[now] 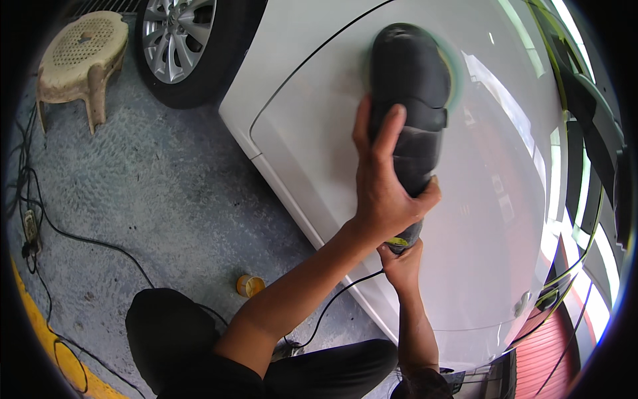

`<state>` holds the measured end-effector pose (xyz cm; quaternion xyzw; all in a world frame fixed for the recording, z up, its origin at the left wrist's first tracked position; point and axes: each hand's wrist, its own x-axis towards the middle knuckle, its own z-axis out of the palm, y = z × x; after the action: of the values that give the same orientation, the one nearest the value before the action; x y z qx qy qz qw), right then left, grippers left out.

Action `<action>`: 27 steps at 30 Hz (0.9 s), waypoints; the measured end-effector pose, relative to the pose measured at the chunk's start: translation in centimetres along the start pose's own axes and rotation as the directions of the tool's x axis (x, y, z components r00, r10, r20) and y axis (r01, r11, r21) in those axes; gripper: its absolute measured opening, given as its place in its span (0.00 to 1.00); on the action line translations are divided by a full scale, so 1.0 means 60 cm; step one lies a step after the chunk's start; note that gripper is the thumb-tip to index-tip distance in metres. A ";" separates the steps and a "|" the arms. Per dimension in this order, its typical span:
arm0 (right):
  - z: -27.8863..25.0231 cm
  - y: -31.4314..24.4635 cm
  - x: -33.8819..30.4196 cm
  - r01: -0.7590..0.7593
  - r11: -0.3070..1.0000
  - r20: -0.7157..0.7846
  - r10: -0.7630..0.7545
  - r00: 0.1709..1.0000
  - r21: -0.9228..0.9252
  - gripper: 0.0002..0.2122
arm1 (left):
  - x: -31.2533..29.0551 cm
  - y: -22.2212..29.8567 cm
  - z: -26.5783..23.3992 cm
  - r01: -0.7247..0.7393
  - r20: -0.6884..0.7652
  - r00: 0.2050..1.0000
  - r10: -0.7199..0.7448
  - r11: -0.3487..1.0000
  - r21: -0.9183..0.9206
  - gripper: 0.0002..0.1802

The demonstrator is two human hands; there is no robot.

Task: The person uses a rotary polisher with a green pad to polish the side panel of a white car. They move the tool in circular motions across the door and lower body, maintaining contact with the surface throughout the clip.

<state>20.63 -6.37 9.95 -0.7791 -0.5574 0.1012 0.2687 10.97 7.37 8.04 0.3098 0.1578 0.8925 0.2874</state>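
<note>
Plastic beige stool stands at ten o'clock beside the silver alloy wheel, with a small yellow cup on the grey floor at seven. Left hand is clamped over the black handheld polisher, which is pressed against the white car door panel at one o'clock. Right hand, at six, is closed around the polisher's rear grip.

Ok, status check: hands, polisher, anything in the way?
Left hand gripping polisher body, right hand on its tail. Pad flat on white car door. Cord trailing below, clear.
</note>
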 end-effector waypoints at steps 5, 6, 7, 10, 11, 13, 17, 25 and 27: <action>-0.014 0.033 0.011 0.077 0.974 0.073 -0.063 0.995 -0.214 0.12 | -0.054 -0.018 -0.031 0.183 -0.085 0.980 -0.181 0.983 0.019 0.64; -0.017 0.039 0.012 0.081 0.964 0.093 -0.059 0.994 -0.255 0.14 | -0.066 -0.016 -0.034 0.233 -0.120 0.966 -0.228 0.972 0.030 0.64; -0.026 0.036 0.011 0.065 0.956 0.100 -0.037 0.994 -0.287 0.17 | -0.079 -0.014 -0.036 0.287 -0.153 0.948 -0.278 0.957 0.035 0.65; -0.053 -0.034 0.017 0.072 0.853 0.195 0.036 0.980 -0.518 0.18 | -0.082 0.002 -0.039 0.406 -0.312 0.866 -0.392 0.914 -0.021 0.65; -0.053 -0.056 0.015 0.067 0.836 0.202 0.054 0.978 -0.544 0.19 | -0.085 -0.004 -0.041 0.408 -0.332 0.860 -0.388 0.913 -0.010 0.65; -0.064 -0.027 0.005 0.079 0.881 0.163 -0.002 0.987 -0.467 0.15 | -0.083 0.009 -0.030 0.397 -0.250 0.890 -0.381 0.918 0.015 0.64; -0.061 0.019 -0.042 -0.027 0.996 -0.001 0.027 1.000 -0.091 0.11 | -0.042 0.040 0.028 0.066 0.016 0.998 -0.066 0.998 0.026 0.61; -0.027 0.065 -0.044 0.342 0.925 -0.550 -0.200 0.811 0.167 0.14 | 0.005 0.107 0.148 -0.074 0.348 0.926 0.144 0.976 -0.207 0.61; -0.025 0.055 -0.038 0.315 0.940 -0.521 -0.207 0.828 0.128 0.09 | -0.009 0.088 0.129 -0.066 0.289 0.949 0.129 0.974 -0.218 0.61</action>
<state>23.15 -9.70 9.11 -0.6620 -0.5564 -0.0842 0.4951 14.13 3.68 16.10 0.4182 0.0035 0.8595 0.2939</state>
